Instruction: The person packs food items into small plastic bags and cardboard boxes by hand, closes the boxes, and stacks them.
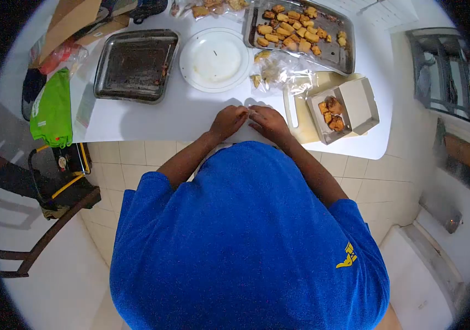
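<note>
My left hand (228, 121) and my right hand (268, 122) meet at the front of the white table (207, 104), fingertips almost touching. The fingers of both are closed in a pinch; a small pale or clear bit shows between them, too small to name. To the right of my right hand stands an open cardboard box (362, 107) holding several browned food pieces (332, 114). It rests partly on a pale cutting board (302, 118). Beyond my hands is a white plate (213, 60) with a small dark mark on it.
A metal tray (345, 60) with several golden baked pieces (292, 30) lies at the back right. In front of it sits a clear plastic bag (279, 71). A dark, greasy baking tray (136, 66) is at the left, with a green bag (53, 110) at the table's left edge.
</note>
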A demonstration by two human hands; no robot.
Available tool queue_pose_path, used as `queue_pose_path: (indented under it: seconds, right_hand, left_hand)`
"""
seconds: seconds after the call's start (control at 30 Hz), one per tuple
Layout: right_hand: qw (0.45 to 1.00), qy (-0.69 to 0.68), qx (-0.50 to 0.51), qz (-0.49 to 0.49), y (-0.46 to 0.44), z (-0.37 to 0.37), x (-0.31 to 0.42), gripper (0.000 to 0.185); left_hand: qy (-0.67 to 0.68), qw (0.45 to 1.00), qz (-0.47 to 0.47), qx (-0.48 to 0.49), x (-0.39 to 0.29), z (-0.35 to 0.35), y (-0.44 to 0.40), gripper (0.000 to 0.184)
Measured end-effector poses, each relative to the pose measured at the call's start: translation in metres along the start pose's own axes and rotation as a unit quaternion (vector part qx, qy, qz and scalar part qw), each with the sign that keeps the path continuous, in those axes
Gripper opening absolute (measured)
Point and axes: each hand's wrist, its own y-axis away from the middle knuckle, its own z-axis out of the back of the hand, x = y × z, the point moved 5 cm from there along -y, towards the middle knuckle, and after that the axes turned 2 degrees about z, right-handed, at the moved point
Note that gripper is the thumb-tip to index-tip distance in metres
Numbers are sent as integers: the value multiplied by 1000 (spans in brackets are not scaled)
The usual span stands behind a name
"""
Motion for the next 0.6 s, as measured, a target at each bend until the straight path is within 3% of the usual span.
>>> queue_pose_path:
  seconds: [0.07, 0.17, 0.37, 0.43, 0.53, 0.6]
  right_hand:
    - [1000, 14, 1, 2, 4, -11, -5, 35]
    - [999, 35, -8, -1, 6, -17, -6, 32]
    - [998, 58, 19, -16, 0, -6, 4, 30]
    - [995, 54, 65, -54, -3, -1, 7, 30]
    - [988, 90, 120, -32, -3, -10, 4, 29]
    - [990, 61, 109, -58, -5, -13, 1, 30]
  left_hand:
    - [-19, 999, -25, -14, 6, -7, -1, 20]
    - [62, 997, -16, -49, 0, -1, 3, 15]
    - [65, 987, -115, -88, -4, 3, 5, 18]
    - [3, 980, -168, -105, -2, 4, 9, 18]
    - [-59, 967, -222, -109, -10, 12, 15, 19]
    - [-95, 955, -259, -108, -11, 15, 19, 19]
